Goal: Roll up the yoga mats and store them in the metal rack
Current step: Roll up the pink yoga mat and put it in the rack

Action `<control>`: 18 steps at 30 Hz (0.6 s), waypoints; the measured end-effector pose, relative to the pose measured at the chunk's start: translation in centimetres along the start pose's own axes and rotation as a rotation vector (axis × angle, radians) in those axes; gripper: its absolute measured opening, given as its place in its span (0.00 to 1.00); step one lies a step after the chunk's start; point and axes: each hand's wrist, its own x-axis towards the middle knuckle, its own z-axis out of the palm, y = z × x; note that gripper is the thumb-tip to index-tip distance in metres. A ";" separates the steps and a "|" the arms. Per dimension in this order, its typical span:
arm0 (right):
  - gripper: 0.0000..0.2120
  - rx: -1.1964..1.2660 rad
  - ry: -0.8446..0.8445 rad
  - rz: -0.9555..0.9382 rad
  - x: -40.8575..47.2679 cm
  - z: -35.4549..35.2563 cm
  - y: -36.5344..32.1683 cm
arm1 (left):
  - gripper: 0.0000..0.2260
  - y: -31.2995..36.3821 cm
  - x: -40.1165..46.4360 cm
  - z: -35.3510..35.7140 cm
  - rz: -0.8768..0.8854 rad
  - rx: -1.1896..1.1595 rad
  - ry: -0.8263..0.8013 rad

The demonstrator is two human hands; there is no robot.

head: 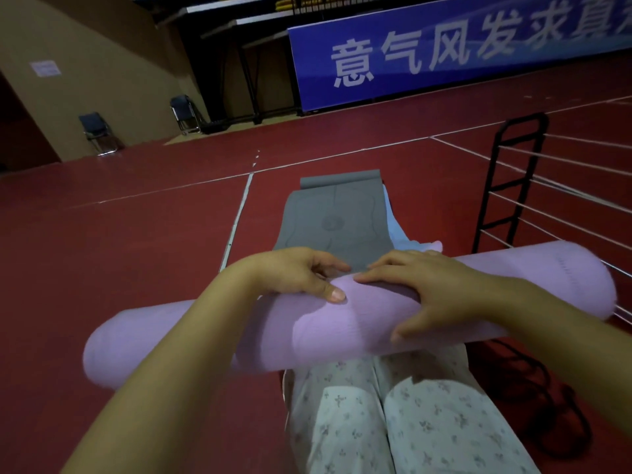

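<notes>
Chairs (97, 131) stand folded against the tan wall (85, 46) far off on the left, a second one (184, 112) a little further along, with dark red sports floor (119, 234) and its white lines spreading out toward us. Closer in, a rolled pink yoga mat (191, 333) lies crosswise over the person's lap, above patterned light trousers (410, 422), one end jutting out to the left and the other reaching right. The left hand (294, 271) rests on top of the roll, fingers curled over its far edge and thumb pressed flat on the near side, so it grips the mat. Just beside it, the right hand (427, 289) does the same, fingers spread over the top and thumb hooked underneath the front. Beyond the hands a grey mat (335, 213) stretches flat on the floor, its far end folded back, with a pale blue edge (396, 230) showing along its right side. A blue banner (461, 49) with white characters runs along the back. At the right stands the metal rack (513, 179), black uprights and thin pale rails, near the pink roll's right end.
</notes>
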 end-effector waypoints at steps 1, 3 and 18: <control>0.41 0.021 0.013 -0.003 0.0 0.1 0.1 | 0.29 0.4 -0.6 0.2 0.021 0.107 0.085; 0.40 0.063 0.029 -0.006 0.3 0.1 0.3 | 0.29 0.8 -2.1 1.2 0.094 0.333 0.313; 0.34 0.318 -0.158 0.084 4.9 -2.1 3.7 | 0.35 -0.7 -2.3 5.8 0.127 0.586 0.603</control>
